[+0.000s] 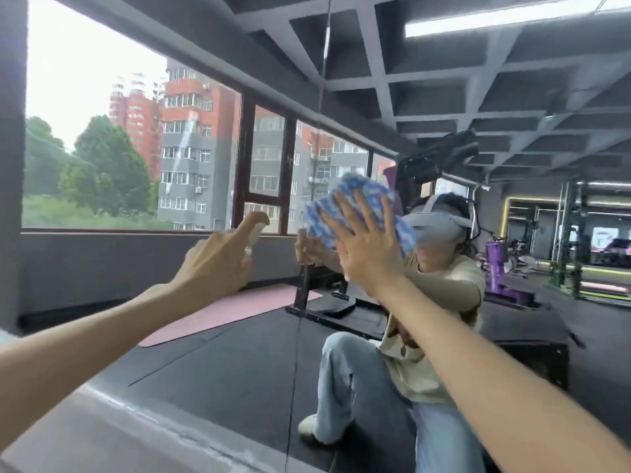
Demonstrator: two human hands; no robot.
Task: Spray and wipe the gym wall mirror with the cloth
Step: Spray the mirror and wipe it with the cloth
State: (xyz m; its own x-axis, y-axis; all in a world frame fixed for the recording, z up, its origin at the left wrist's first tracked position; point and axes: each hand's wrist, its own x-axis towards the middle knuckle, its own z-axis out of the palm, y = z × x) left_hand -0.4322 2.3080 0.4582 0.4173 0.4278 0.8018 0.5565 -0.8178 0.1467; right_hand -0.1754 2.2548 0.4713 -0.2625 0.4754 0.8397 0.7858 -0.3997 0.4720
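Half the spray bottle (254,230) hides behind left hand (218,261).

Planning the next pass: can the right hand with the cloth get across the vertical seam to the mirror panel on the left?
Probably yes. The right hand presses the cloth just right of the seam; only the left hand, holding the spray bottle, hovers there.

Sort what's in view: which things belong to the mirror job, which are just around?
In the job:
- mirror
- blue cloth, pressed flat on the glass by the right hand
- spray bottle, gripped in the left hand

Just around, seen as reflections:
- pink mat
- purple equipment
- windows
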